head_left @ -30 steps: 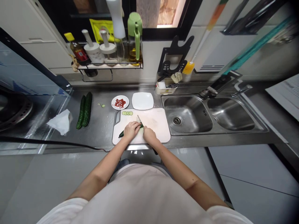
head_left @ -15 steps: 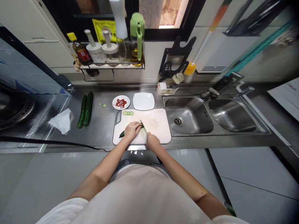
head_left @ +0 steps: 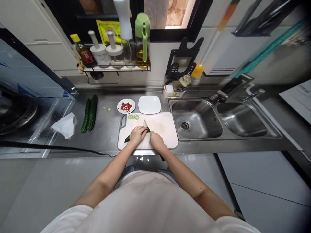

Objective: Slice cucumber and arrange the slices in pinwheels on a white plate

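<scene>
My left hand (head_left: pixel 137 134) is closed over a dark green cucumber (head_left: pixel 127 139), pressing it to the white cutting board (head_left: pixel 167 129); most of the cucumber is hidden under the fingers. My right hand (head_left: pixel 156 140) grips a knife (head_left: pixel 146 123), whose blade lies against the cucumber's right end by my left fingertips. A short row of pale cucumber slices (head_left: pixel 133 117) rests near the board's far left edge. Behind the board stand a small white plate of chopped red pieces (head_left: pixel 120 110) and a white square plate (head_left: pixel 149 104).
Two whole cucumbers (head_left: pixel 91 113) lie on the steel counter at left, beside a crumpled white tissue (head_left: pixel 65 125). To the right is a double sink (head_left: pixel 199 121) with a faucet (head_left: pixel 221 95). A rack of bottles and jars (head_left: pixel 116 68) hangs on the wall ahead.
My right hand has pushed the knife slightly forward and left, so more of the blade's tip shows past the cucumber. My left hand stays in place on the cucumber.
</scene>
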A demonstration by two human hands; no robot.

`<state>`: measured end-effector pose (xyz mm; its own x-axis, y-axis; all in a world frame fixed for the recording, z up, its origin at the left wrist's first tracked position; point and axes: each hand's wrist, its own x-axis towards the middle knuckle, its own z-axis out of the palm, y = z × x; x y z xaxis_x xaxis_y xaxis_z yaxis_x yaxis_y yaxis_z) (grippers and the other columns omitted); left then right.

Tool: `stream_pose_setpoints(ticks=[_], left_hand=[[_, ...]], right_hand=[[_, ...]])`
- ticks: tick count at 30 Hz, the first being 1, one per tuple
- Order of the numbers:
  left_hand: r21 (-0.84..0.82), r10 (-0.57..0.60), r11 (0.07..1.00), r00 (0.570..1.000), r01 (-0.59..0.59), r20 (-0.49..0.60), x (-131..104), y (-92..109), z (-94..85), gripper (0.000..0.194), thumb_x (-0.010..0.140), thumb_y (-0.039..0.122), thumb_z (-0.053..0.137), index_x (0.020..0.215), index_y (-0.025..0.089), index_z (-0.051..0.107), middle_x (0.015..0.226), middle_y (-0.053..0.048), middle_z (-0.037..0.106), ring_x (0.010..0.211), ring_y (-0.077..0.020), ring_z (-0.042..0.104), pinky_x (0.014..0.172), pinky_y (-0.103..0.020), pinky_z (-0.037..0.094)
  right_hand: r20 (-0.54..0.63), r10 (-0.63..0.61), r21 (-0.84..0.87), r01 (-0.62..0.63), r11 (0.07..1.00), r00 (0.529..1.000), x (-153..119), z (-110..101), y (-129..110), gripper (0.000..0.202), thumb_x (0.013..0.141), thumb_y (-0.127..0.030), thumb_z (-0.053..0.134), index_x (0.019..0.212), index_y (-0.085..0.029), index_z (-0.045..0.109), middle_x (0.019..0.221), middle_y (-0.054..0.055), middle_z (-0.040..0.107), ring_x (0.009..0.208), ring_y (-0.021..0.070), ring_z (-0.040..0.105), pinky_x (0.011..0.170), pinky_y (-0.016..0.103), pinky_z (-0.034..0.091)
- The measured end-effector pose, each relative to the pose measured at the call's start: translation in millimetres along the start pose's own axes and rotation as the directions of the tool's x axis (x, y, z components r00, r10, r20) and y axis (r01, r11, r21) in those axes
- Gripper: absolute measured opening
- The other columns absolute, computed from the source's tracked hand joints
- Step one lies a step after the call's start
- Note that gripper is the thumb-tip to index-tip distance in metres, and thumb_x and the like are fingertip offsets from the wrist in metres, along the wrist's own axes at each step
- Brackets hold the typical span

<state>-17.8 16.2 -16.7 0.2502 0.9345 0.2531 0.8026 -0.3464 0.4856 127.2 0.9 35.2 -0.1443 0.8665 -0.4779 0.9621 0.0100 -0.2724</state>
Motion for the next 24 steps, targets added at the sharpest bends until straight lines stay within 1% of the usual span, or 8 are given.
stream_pose_setpoints(ticks=[4, 9, 17, 24], left_hand=[[-0.013, -0.008, 1.000, 1.000, 0.008, 0.007, 0.4, 0.6, -1.1, 0.023, 0.093, 0.030, 0.052, 0.105, 0.025, 0.070, 0.104, -0.004, 0.068, 0.095, -0.0185, 0.059, 0.087, -0.032, 0.047], [-0.025, -0.025, 0.999, 0.999, 0.025, 0.023, 0.5, 1.5, -2.1, 0.022, 0.092, 0.030, 0.052, 0.105, 0.025, 0.070, 0.103, -0.005, 0.068, 0.096, -0.0188, 0.059, 0.088, -0.033, 0.047], [-0.032, -0.016, 0.999, 1.000, 0.016, 0.013, -0.6, 0.8, -1.1, 0.022, 0.093, 0.030, 0.052, 0.105, 0.025, 0.070, 0.103, -0.004, 0.068, 0.098, -0.0180, 0.059, 0.088, -0.031, 0.046], [-0.018, -0.020, 1.000, 1.000, 0.021, 0.011, -1.9, 1.7, 0.0, 0.022, 0.092, 0.030, 0.052, 0.107, 0.024, 0.068, 0.105, -0.004, 0.068, 0.099, -0.0183, 0.059, 0.090, -0.032, 0.046]], right_hand=[[-0.004, 0.000, -0.001, 0.000, 1.000, 1.000, -0.7, 0.6, 0.9, 0.031, 0.090, -0.007, 0.037, 0.118, -0.010, 0.050, 0.104, 0.017, 0.067, 0.101, 0.0231, 0.065, 0.079, 0.029, 0.046], [0.031, 0.025, -0.004, -0.025, 1.000, 0.999, -8.2, 1.1, 5.0, 0.030, 0.090, -0.008, 0.038, 0.118, -0.011, 0.050, 0.105, 0.018, 0.066, 0.101, 0.0241, 0.064, 0.077, 0.030, 0.046], [0.054, 0.053, -0.008, -0.053, 0.999, 0.997, -29.6, 11.5, 21.4, 0.027, 0.090, -0.010, 0.039, 0.114, -0.012, 0.051, 0.101, 0.018, 0.066, 0.096, 0.0248, 0.065, 0.073, 0.030, 0.044], [0.039, 0.011, -0.002, -0.010, 1.000, 0.999, -42.3, 14.2, 37.4, 0.021, 0.091, -0.013, 0.040, 0.108, -0.013, 0.053, 0.098, 0.015, 0.067, 0.091, 0.0228, 0.065, 0.070, 0.028, 0.041]])
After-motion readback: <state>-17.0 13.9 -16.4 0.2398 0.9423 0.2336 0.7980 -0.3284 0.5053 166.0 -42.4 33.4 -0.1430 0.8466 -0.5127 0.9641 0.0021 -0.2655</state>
